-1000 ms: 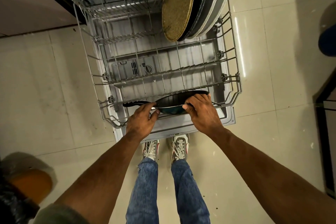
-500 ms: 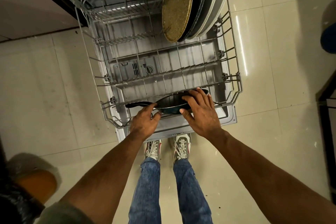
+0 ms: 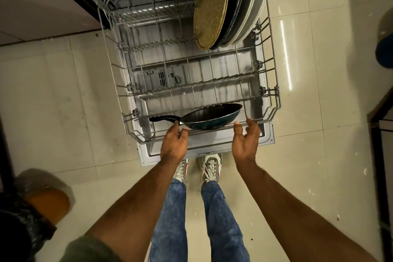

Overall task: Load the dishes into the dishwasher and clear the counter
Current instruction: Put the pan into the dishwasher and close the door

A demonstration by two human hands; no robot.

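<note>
A teal frying pan [image 3: 210, 118] with a black handle stands on edge along the front of the dishwasher's lower rack [image 3: 274, 100]. My left hand [image 3: 173, 144] pinches the pan where the handle joins it, forefinger above and thumb below. Off the pan, my right hand [image 3: 244, 140] hovers by the rack's front rim at the pan's right end, fingers loosely spread and holding nothing. At the rack's back right stand a round woven mat [image 3: 210, 6], a dark plate [image 3: 238, 6] and white plates [image 3: 257, 2] on edge.
The rack sits pulled out over the open dishwasher door [image 3: 191, 150], with my shoes just behind it. An orange object [image 3: 46, 202] and a black bag [image 3: 21, 232] lie at lower left. A blue object [image 3: 385, 49] and a dark frame [image 3: 379, 117] are on the right.
My right hand has let go of the pan's rim and moved right, opening its fingers. The pan has settled on edge in the rack's front row. My left hand stays at the handle.
</note>
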